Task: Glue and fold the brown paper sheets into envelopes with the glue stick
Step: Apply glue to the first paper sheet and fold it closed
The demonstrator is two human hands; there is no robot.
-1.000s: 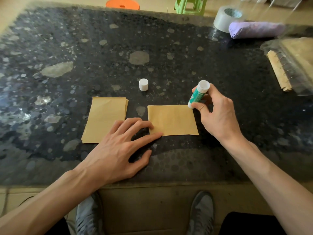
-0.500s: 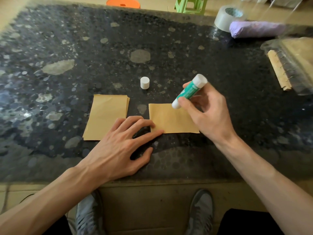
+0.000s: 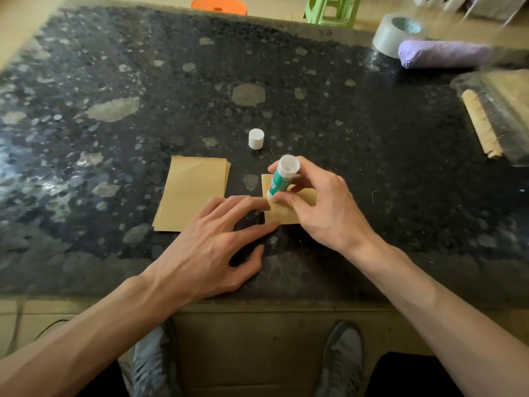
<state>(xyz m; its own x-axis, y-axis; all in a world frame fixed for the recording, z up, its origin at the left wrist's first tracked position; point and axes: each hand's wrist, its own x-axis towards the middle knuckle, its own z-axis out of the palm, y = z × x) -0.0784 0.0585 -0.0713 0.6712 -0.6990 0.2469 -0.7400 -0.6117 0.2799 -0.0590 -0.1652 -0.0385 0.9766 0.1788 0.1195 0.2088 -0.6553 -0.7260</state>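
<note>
A single brown paper sheet lies near the table's front edge, mostly covered by my hands. My right hand grips a green and white glue stick, tip down on the sheet's left part. My left hand lies flat with straight fingers, its fingertips pressing the sheet's left edge. A stack of brown paper sheets sits just left of it. The white glue cap stands on the table behind the sheets.
The dark speckled table holds a roll of tape, a purple bundle and a clear plastic bag of brown sheets at the back right. An orange stool and a green stool stand beyond it.
My right hand has carried the glue stick leftward across the sheet, from its right edge to its left part. My left hand has stayed on the sheet's left edge.
</note>
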